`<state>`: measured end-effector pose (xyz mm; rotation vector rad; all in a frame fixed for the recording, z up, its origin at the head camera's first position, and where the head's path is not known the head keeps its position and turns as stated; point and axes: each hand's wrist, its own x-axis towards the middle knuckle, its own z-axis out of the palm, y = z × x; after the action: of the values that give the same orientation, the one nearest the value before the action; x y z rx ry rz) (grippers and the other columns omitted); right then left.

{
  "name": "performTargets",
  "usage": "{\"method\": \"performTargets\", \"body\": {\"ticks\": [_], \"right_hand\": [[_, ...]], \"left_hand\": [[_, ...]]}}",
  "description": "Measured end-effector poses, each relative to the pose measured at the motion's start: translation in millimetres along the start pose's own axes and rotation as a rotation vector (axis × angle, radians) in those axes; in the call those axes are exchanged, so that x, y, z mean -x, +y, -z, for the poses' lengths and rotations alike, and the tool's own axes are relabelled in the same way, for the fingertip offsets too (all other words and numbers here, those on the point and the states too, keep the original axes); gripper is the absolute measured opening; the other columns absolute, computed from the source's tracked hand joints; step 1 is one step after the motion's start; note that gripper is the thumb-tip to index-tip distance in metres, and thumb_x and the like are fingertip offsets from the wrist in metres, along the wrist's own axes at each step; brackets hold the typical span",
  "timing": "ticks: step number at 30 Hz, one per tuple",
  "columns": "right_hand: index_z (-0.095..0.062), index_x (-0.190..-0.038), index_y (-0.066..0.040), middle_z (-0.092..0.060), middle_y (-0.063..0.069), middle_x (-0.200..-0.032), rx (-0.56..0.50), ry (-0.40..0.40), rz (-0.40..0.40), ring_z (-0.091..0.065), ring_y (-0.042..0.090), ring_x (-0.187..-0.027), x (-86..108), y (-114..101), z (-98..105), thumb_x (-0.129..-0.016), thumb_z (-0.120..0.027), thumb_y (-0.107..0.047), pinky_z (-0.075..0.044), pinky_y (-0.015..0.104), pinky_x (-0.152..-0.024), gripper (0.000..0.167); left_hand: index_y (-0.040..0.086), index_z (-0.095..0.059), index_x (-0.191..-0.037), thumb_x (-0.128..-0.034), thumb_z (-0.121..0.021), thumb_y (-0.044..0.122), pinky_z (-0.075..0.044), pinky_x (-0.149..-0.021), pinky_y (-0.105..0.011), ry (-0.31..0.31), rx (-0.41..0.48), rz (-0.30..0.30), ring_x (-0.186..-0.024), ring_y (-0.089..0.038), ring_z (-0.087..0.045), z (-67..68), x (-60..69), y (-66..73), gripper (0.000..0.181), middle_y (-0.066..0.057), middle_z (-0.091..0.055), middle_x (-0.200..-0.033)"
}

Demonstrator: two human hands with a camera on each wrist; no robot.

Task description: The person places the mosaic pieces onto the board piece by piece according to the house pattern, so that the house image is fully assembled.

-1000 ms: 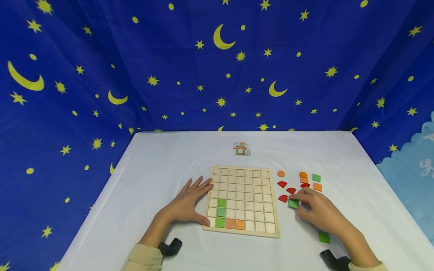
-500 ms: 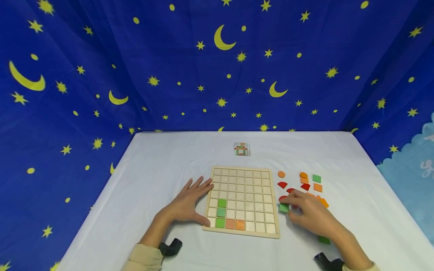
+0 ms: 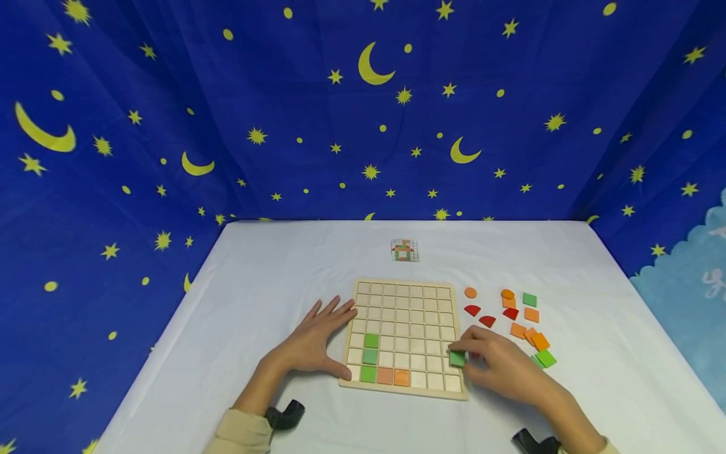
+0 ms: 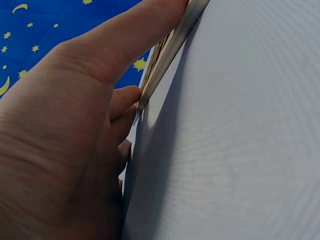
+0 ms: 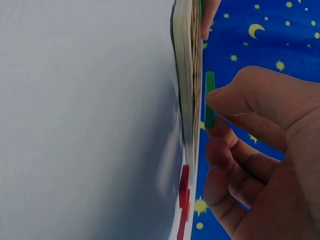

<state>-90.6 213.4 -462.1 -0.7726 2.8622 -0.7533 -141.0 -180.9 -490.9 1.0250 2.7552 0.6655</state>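
A wooden grid board (image 3: pixel 405 392) lies on the white table, with three green squares (image 3: pixel 370 356) stacked in one column and two orange squares (image 3: pixel 393 376) in its bottom row. My left hand (image 3: pixel 312 340) rests spread along the board's left edge, thumb at the lower corner; in the left wrist view the hand (image 4: pixel 65 115) touches the board's rim (image 4: pixel 170 55). Over the board's right edge, my right hand (image 3: pixel 499 366) pinches a green square (image 3: pixel 457 359). The right wrist view shows this green piece (image 5: pixel 210 100) between thumb and fingers of the hand (image 5: pixel 270 130), held just above the board (image 5: pixel 185 75).
Right of the board lie red quarter-circles (image 3: pixel 487 321), orange discs (image 3: pixel 470 292), several orange squares (image 3: pixel 541 342) and green squares (image 3: pixel 546 359). A small patterned card (image 3: pixel 404 250) lies behind the board. A blue curtain (image 3: pixel 317 101) with stars and moons hangs at the back.
My right hand has moved left with the green square, from among the loose pieces to the board's right edge, uncovering orange and green squares. My left hand has stayed put.
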Motion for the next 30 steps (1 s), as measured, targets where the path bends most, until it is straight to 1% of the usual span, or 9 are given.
{"method": "performTargets", "body": {"ticks": [3, 6, 8, 12, 16, 22, 30], "right_hand": [[-0.072, -0.11, -0.028, -0.054, -0.02, -0.095, -0.004, 0.01, 0.054, -0.051, 0.004, -0.079, -1.6, -3, -4, -0.079, -0.072, -0.016, -0.044, 0.019, -0.065, 0.033], [-0.072, -0.109, -0.028, -0.054, -0.019, -0.095, -0.009, 0.004, 0.095, -0.05, 0.003, -0.08, -3.6, -5, -6, -0.079, -0.07, -0.013, -0.044, 0.02, -0.066, 0.034], [-0.072, -0.11, -0.028, -0.054, -0.019, -0.095, -0.022, -0.008, 0.105, -0.05, 0.003, -0.08, -4.9, -7, -7, -0.078, -0.069, -0.012, -0.044, 0.02, -0.066, 0.035], [-0.072, -0.11, -0.029, -0.053, -0.019, -0.094, -0.037, -0.033, 0.099, -0.05, 0.002, -0.078, -6.2, -12, -8, -0.077, -0.069, -0.013, -0.043, 0.019, -0.065, 0.037], [-0.072, -0.11, -0.028, -0.052, -0.018, -0.093, -0.04, -0.035, 0.111, -0.05, 0.002, -0.075, -7.3, -17, -10, -0.077, -0.068, -0.012, -0.042, 0.018, -0.063, 0.037], [-0.072, -0.109, -0.026, -0.053, -0.017, -0.093, -0.063, -0.012, 0.171, -0.049, 0.002, -0.072, -8.2, -24, -16, -0.076, -0.066, -0.008, -0.042, 0.017, -0.061, 0.038], [-0.073, -0.104, -0.026, -0.054, -0.019, -0.093, -0.07, 0.013, 0.246, -0.051, 0.002, -0.077, -10.7, -33, -25, -0.077, -0.067, -0.007, -0.044, 0.016, -0.065, 0.033]], "left_hand": [[0.017, -0.028, -0.153, -0.0559, -0.07, 0.08, 0.001, -0.115, -0.05, -0.003, -0.005, 0.005, -0.146, -0.026, -0.006, -0.4, 0.0, -0.7, 0.123, 0.003, -0.015, -0.16], [0.017, -0.028, -0.153, -0.0558, -0.07, 0.08, 0.001, -0.115, -0.05, -0.001, -0.006, 0.006, -0.146, -0.026, -0.006, -0.8, -0.2, -1.2, 0.123, 0.003, -0.015, -0.16], [0.017, -0.028, -0.153, -0.0557, -0.07, 0.08, 0.001, -0.115, -0.05, -0.001, -0.004, 0.006, -0.146, -0.026, -0.005, -0.8, -0.3, -1.4, 0.123, 0.003, -0.014, -0.16], [0.017, -0.027, -0.153, -0.0557, -0.07, 0.08, 0.001, -0.115, -0.05, -0.002, -0.014, 0.006, -0.146, -0.026, -0.005, -1.2, -0.9, -1.8, 0.124, 0.004, -0.014, -0.16], [0.017, -0.028, -0.153, -0.0556, -0.07, 0.08, 0.001, -0.115, -0.05, -0.006, -0.015, 0.009, -0.146, -0.025, -0.005, -1.3, -1.2, -1.6, 0.124, 0.004, -0.013, -0.16], [0.017, -0.028, -0.153, -0.0554, -0.07, 0.08, 0.001, -0.115, -0.05, -0.003, -0.012, 0.008, -0.146, -0.025, -0.005, -0.9, -1.3, -0.7, 0.123, 0.004, -0.014, -0.16], [0.016, -0.029, -0.153, -0.0552, -0.07, 0.08, 0.0, -0.115, -0.05, 0.003, -0.013, 0.009, -0.145, -0.026, -0.006, -1.3, -1.4, -0.5, 0.124, 0.003, -0.015, -0.16]]}}
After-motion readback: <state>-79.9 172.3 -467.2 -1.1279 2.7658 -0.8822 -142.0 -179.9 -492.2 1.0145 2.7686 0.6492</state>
